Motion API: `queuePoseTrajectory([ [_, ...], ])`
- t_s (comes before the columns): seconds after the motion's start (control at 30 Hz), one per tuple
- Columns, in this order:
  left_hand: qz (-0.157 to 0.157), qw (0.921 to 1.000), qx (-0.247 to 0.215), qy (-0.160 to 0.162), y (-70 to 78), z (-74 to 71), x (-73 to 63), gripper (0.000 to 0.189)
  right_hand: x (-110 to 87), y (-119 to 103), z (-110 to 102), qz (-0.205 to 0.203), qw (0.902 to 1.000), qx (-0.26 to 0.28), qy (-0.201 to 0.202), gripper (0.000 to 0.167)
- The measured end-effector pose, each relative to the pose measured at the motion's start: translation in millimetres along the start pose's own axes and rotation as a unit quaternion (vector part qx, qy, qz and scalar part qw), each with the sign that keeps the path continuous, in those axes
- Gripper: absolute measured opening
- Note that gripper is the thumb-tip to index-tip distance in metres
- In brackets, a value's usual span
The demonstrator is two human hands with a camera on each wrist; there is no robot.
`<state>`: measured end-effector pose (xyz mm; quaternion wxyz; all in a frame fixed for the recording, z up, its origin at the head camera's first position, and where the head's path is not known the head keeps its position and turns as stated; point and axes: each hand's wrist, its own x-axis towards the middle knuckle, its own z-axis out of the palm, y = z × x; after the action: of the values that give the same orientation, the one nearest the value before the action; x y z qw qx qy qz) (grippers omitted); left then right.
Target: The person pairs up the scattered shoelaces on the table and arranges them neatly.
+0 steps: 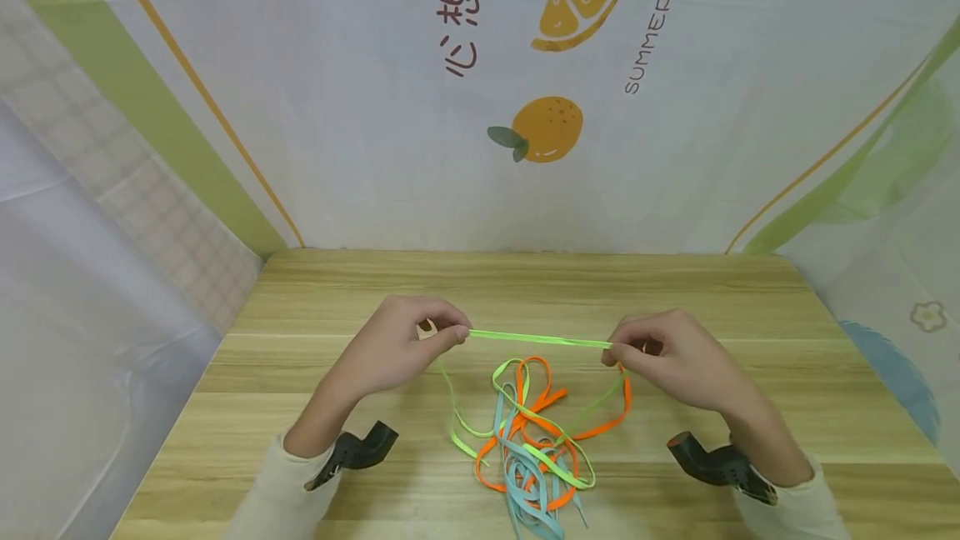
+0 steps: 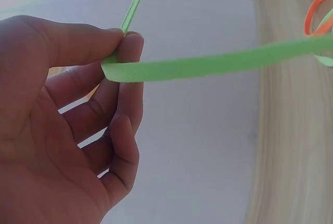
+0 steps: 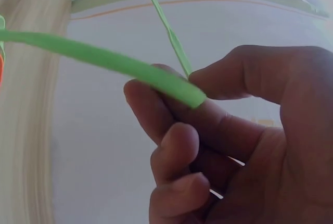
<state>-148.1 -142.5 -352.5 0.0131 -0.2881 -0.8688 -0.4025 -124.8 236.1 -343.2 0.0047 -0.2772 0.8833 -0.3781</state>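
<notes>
A flat neon-green shoelace [image 1: 540, 339] is stretched nearly level between both hands, above the table. My left hand [image 1: 408, 340] pinches it between thumb and index finger, the other fingers bent loosely below. My right hand [image 1: 671, 357] pinches the other end of this stretch with thumb and fingertips. From each pinch a green length droops, the left one [image 2: 208, 67] and the right one [image 3: 114, 62], toward a loose tangle. In it lie an orange shoelace [image 1: 606, 427] and a pale blue shoelace [image 1: 525, 473]. One orange loop rises close under the right hand's fingertips in the head view.
The wood-grain table [image 1: 360, 273] spreads beneath the hands and the tangle. A white cloth backdrop [image 1: 375, 148] printed with oranges stands behind its far edge, with hanging cloth at both sides. Black camera mounts [image 1: 363, 447] sit on both wrists.
</notes>
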Motion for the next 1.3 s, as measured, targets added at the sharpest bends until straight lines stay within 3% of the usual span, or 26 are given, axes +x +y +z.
queuePoseTrajectory([
  [0.53,-0.031,0.9990,-0.007,0.033,-16.1,-17.4,-2.2,0.013,-8.7,17,-27,0.046,0.9985,0.005,0.029,0.026],
  [1.07,-0.063,0.9972,-0.006,0.041,-34.7,-29.6,-1.9,0.013,-16.7,55,-52,0.139,0.9897,0.013,0.031,0.023],
  [1.3,-0.097,0.9942,-0.010,0.045,-42.8,-37.0,-4.6,0.014,-21.7,72,-61,0.147,0.9879,0.024,0.043,0.027],
])
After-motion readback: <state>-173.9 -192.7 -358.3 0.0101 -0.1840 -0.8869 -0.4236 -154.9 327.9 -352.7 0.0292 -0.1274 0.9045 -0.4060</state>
